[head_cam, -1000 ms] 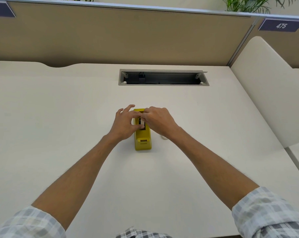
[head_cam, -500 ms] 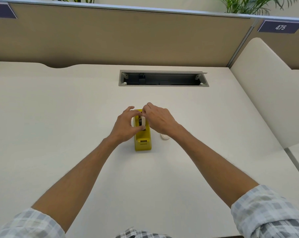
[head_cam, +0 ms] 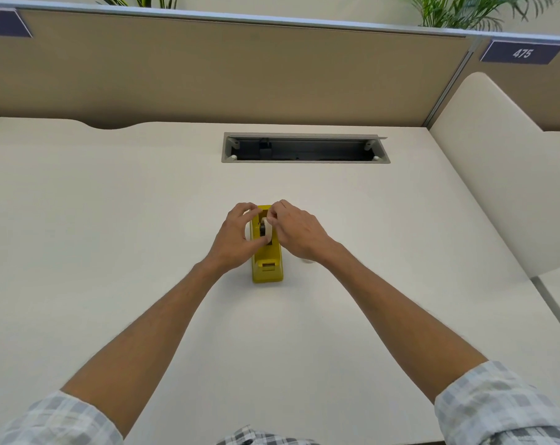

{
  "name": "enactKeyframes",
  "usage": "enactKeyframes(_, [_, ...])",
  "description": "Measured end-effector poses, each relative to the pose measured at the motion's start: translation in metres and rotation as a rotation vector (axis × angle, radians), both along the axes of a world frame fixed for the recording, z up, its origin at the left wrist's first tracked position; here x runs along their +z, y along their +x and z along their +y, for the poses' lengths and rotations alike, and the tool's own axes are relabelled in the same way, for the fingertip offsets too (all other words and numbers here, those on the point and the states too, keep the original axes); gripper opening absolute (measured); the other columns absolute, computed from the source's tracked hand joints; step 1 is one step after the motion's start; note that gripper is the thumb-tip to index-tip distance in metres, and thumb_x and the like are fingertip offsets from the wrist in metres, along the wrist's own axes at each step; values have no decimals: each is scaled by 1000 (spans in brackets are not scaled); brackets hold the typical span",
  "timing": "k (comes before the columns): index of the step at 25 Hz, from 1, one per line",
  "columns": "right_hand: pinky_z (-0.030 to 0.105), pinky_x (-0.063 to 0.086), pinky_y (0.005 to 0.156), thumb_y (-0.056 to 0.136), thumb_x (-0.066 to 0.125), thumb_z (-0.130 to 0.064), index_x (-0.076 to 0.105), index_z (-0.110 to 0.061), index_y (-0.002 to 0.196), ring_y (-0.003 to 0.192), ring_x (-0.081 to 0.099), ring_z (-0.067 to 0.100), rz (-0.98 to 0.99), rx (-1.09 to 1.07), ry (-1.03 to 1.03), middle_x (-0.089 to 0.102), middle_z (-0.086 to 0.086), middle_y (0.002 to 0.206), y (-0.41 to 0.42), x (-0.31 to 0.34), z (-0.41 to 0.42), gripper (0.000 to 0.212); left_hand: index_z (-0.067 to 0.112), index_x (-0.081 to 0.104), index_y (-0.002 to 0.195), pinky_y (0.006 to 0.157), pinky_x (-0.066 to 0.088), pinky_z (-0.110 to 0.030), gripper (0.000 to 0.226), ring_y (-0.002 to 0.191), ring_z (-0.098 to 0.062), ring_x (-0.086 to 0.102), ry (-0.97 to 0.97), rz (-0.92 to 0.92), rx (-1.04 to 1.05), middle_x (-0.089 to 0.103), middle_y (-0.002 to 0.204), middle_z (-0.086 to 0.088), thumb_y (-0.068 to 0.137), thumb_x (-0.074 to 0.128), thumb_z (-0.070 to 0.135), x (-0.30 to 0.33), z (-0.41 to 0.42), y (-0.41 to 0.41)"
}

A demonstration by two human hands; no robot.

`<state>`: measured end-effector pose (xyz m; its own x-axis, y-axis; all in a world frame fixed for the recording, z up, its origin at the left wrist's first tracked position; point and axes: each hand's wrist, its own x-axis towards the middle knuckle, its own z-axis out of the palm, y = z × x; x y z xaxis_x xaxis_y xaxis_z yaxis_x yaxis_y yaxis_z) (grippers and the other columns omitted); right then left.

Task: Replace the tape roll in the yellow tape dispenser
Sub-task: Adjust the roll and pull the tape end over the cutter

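The yellow tape dispenser stands on the cream desk, its cutter end toward me. A pale tape roll with a dark core sits in its slot. My left hand curls around the dispenser's left side, thumb against the roll's near edge. My right hand covers the right side and pinches the roll's top with its fingertips. Behind my right wrist, a small white object peeks out on the desk, mostly hidden.
A grey cable tray opening is sunk into the desk behind the dispenser. A tan partition closes the back, and a cream side panel rises on the right.
Both hands shifted slightly away from me along the dispenser. My right fingertips moved up onto the roll's top, and the roll shows more between my hands.
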<state>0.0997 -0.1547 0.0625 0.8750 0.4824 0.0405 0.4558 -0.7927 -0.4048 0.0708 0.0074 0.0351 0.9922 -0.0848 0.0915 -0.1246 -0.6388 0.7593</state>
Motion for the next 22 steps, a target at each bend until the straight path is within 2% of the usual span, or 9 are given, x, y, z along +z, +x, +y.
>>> enactKeyframes(3, [40, 47, 67, 103, 35, -24, 51, -15, 104, 79, 56, 25, 32, -12, 29, 55, 1, 104, -7, -4, -2, 18, 16, 55, 133, 109, 37, -38, 50, 135, -18, 36, 12, 15, -6, 41, 145, 1, 86, 68, 30, -5, 2, -1])
enactKeyframes(8, [39, 46, 68, 102, 36, -22, 50, -16, 99, 81, 56, 26, 83, -38, 95, 54, 0, 101, -23, -11, -3, 15, 19, 56, 132, 110, 34, -41, 51, 138, -19, 33, 41, 27, -9, 38, 149, 3, 85, 69, 35, -8, 3, 0])
enactKeyframes(13, [37, 44, 68, 103, 36, -25, 49, -19, 97, 81, 56, 23, 111, -94, 133, 56, -2, 102, -38, -14, -6, 16, 14, 56, 132, 105, 42, -46, 53, 134, -22, 40, 1, 59, -20, 38, 149, 3, 81, 72, 22, -8, 4, 0])
enactKeyframes(18, [41, 46, 69, 104, 34, -28, 49, -16, 99, 78, 56, 24, 137, -109, 129, 52, -4, 94, -50, -15, -6, 20, 10, 54, 134, 90, 54, -42, 51, 133, -22, 41, -28, 70, -32, 36, 150, 3, 84, 63, 4, -8, 6, 2])
enactKeyframes(22, [41, 47, 71, 104, 35, -26, 50, -14, 99, 76, 52, 20, 133, -88, 147, 51, -5, 93, -57, -16, -7, 20, 9, 54, 134, 86, 57, -36, 52, 133, -19, 40, -42, 54, -24, 37, 149, 3, 83, 62, -1, -11, 6, 2])
